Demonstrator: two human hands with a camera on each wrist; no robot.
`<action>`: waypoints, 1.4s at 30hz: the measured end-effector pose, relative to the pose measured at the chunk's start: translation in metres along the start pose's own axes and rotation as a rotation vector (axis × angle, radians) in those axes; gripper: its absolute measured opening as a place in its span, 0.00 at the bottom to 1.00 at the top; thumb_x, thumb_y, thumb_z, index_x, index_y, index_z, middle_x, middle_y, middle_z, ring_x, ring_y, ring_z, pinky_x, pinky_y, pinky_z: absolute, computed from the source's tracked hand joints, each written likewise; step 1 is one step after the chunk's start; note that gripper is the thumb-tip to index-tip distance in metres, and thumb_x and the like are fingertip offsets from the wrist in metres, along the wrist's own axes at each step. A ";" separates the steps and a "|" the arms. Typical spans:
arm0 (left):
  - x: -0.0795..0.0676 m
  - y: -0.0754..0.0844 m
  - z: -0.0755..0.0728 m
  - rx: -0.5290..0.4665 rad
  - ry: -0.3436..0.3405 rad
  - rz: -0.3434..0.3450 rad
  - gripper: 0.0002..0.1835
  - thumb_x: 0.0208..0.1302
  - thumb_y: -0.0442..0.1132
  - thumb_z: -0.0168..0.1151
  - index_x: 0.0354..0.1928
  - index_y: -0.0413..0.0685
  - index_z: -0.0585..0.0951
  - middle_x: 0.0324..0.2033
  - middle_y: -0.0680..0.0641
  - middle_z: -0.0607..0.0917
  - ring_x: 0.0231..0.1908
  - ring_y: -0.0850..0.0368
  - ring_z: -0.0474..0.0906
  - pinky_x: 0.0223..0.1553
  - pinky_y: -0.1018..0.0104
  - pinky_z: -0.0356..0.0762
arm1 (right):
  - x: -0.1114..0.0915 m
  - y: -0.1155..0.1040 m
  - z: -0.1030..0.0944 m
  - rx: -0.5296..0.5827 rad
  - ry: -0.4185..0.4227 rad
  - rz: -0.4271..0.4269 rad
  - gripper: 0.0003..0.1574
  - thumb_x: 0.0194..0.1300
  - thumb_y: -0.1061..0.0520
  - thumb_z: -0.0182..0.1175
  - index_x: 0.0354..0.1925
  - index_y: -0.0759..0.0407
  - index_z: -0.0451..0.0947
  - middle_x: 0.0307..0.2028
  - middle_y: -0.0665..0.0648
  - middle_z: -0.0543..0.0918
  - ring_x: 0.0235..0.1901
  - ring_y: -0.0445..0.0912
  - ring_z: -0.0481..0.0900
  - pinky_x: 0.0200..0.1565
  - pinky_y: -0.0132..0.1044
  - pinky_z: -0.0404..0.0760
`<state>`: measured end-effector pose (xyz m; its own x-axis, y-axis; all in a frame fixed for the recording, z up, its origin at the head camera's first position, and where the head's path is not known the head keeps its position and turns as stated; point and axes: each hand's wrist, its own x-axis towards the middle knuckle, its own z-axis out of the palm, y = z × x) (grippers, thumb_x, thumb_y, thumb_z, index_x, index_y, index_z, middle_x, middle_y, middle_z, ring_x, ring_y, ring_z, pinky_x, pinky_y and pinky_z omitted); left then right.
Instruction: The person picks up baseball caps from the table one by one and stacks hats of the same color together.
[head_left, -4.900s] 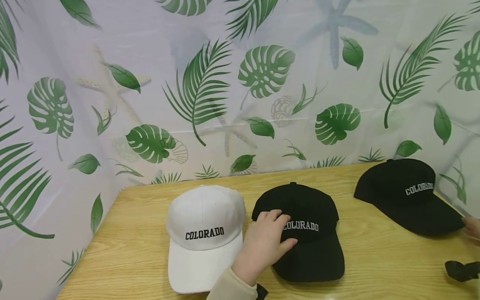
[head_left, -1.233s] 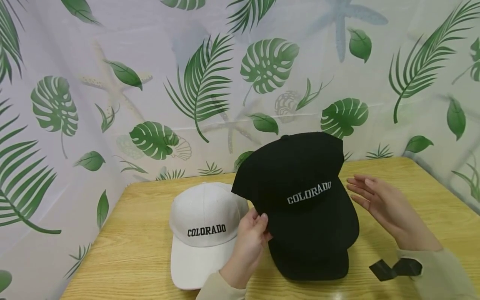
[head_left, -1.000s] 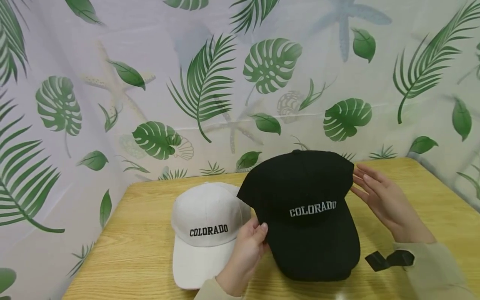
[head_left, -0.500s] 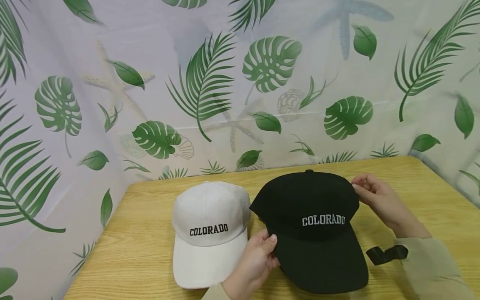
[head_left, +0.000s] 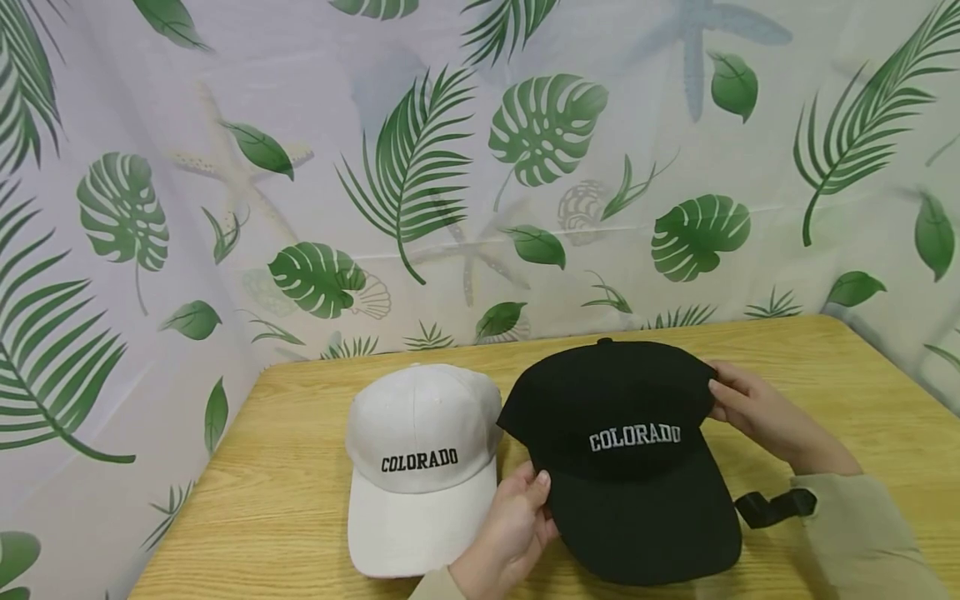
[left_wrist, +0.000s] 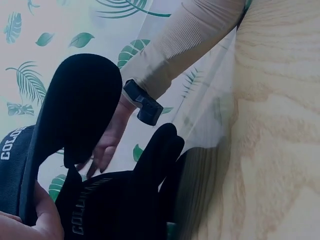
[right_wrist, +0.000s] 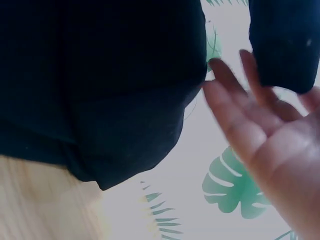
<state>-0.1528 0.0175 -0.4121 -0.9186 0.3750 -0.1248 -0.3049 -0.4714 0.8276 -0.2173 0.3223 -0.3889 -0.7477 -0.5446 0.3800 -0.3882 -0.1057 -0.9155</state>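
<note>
A black baseball cap [head_left: 637, 517] with white COLORADO lettering is held tilted above the table. At its left edge, beside the brim, my left hand [head_left: 510, 525] pinches it with the thumb in front. The right hand [head_left: 772, 425] takes the cap's right rear edge, thumb on the near side and fingers partly behind. In the left wrist view a second black baseball cap [left_wrist: 105, 210] lies under the held one; from the head it is hidden. Close on the left sits a white baseball cap [head_left: 420, 425] with black COLORADO lettering, brim toward me.
The caps are on a wood-grain table [head_left: 255, 467]. Behind and to the left hangs a white cloth backdrop [head_left: 465, 167] printed with green leaves and starfish. A black strap device [head_left: 776, 507] is on the right wrist.
The black cap from the far right was brought over the other black cap and lowered, tilting less. My right hand closed on its right edge. The white cap stayed put.
</note>
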 end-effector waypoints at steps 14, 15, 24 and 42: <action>-0.001 -0.002 0.002 -0.017 -0.014 0.016 0.14 0.70 0.33 0.33 0.51 0.34 0.63 0.40 0.46 0.74 0.39 0.58 0.74 0.37 0.66 0.73 | 0.001 -0.007 0.004 -0.223 0.063 -0.056 0.13 0.66 0.72 0.39 0.38 0.63 0.70 0.34 0.54 0.76 0.34 0.44 0.75 0.33 0.36 0.74; -0.001 -0.002 0.002 -0.016 -0.010 0.018 0.14 0.70 0.34 0.33 0.51 0.34 0.63 0.40 0.46 0.75 0.39 0.58 0.74 0.37 0.66 0.73 | 0.002 -0.007 0.006 -0.284 0.099 -0.022 0.12 0.66 0.71 0.40 0.36 0.62 0.70 0.32 0.54 0.76 0.32 0.44 0.75 0.32 0.36 0.75; 0.002 -0.007 0.001 0.033 0.039 -0.040 0.15 0.68 0.34 0.40 0.54 0.34 0.62 0.38 0.46 0.75 0.35 0.58 0.74 0.35 0.64 0.71 | 0.002 0.000 0.008 -0.450 0.244 0.243 0.11 0.67 0.61 0.46 0.40 0.70 0.68 0.32 0.50 0.77 0.31 0.42 0.78 0.31 0.38 0.77; 0.006 -0.007 -0.001 0.247 0.145 -0.180 0.26 0.59 0.35 0.49 0.58 0.29 0.60 0.58 0.31 0.58 0.57 0.39 0.55 0.50 0.42 0.59 | 0.000 0.023 0.006 -0.575 0.206 0.574 0.20 0.65 0.52 0.50 0.23 0.61 0.59 0.22 0.56 0.68 0.25 0.48 0.78 0.27 0.38 0.77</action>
<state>-0.1567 0.0226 -0.4193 -0.8872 0.3091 -0.3424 -0.4112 -0.1935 0.8908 -0.2234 0.3149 -0.4103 -0.9747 -0.2160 -0.0570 -0.0898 0.6127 -0.7852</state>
